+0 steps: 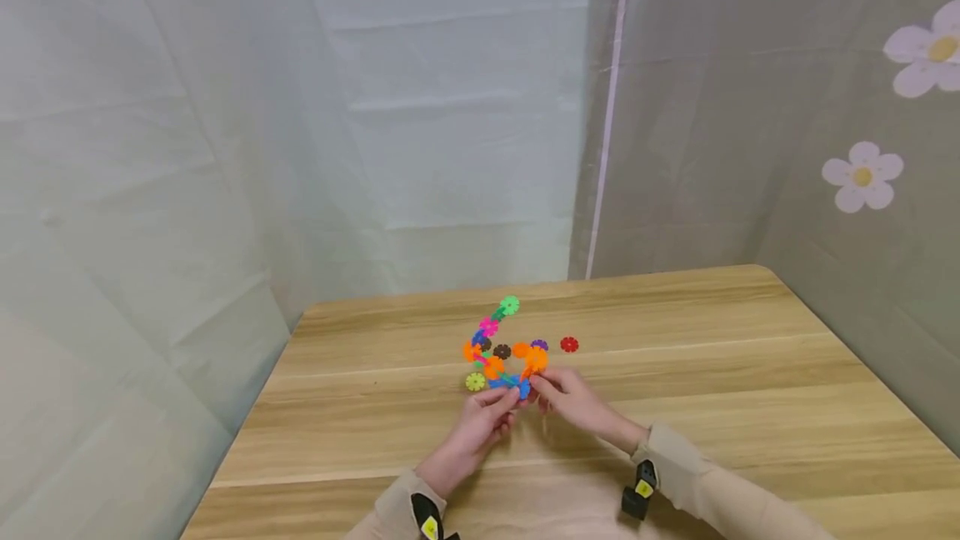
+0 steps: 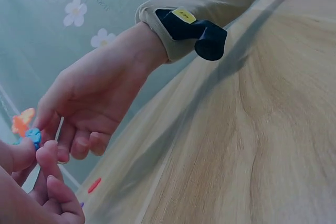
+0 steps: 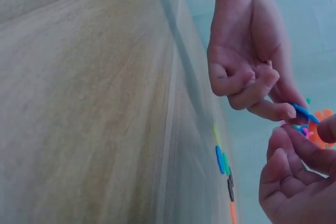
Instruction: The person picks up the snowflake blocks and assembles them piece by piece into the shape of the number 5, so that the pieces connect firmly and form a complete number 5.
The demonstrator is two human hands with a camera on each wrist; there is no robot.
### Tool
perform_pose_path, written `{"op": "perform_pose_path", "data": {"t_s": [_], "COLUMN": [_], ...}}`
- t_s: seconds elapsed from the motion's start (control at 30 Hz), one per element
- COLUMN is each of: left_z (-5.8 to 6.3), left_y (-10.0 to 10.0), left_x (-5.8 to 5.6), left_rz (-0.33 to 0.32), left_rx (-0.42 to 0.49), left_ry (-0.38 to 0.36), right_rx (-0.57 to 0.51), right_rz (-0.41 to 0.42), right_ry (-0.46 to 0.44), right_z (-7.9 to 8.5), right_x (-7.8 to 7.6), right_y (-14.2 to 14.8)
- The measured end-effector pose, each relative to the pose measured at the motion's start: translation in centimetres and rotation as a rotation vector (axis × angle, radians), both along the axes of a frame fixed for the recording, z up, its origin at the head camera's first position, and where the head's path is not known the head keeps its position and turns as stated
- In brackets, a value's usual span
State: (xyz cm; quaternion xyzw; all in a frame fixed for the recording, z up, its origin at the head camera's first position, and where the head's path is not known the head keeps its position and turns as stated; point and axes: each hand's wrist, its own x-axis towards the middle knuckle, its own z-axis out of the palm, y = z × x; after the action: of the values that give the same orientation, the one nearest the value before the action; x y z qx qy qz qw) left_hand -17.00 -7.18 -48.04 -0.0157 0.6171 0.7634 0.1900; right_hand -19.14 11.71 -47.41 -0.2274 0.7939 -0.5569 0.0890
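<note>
Evidently the left hand [image 1: 480,421] pinches a blue disc [image 1: 523,390] of the colourful chain [image 1: 489,327], and the right hand [image 1: 573,398] pinches it beside an orange disc [image 1: 537,359]. The chain is over the table's [image 1: 750,423] middle; a yellow-green disc [image 1: 475,382] and a red disc [image 1: 569,344] lie below, the red one nearer the far edge.

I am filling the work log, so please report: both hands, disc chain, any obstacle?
Left hand pinching blue disc; right hand gripping close beside. Linked disc chain held above table. Red disc lying apart, not blocking.
</note>
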Motion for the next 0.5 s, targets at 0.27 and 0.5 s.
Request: {"op": "perform_pose_path", "data": {"t_s": [0.27,0.5], "left_z": [0.0,-0.2], "left_y": [0.4,1.1], "left_x": [0.1,0.3], "left_rz": [0.035,0.091], "left_rx": [0.046,0.055], "left_ry": [0.011,0.018], "right_rx": [0.006,0.037], "right_rz": [-0.087,-0.197], "right_ry": [0.095,0.13], "right_z": [-0.1,0.2], "right_x": [0.1,0.3], "right_y": [-0.2,-0.6]}}
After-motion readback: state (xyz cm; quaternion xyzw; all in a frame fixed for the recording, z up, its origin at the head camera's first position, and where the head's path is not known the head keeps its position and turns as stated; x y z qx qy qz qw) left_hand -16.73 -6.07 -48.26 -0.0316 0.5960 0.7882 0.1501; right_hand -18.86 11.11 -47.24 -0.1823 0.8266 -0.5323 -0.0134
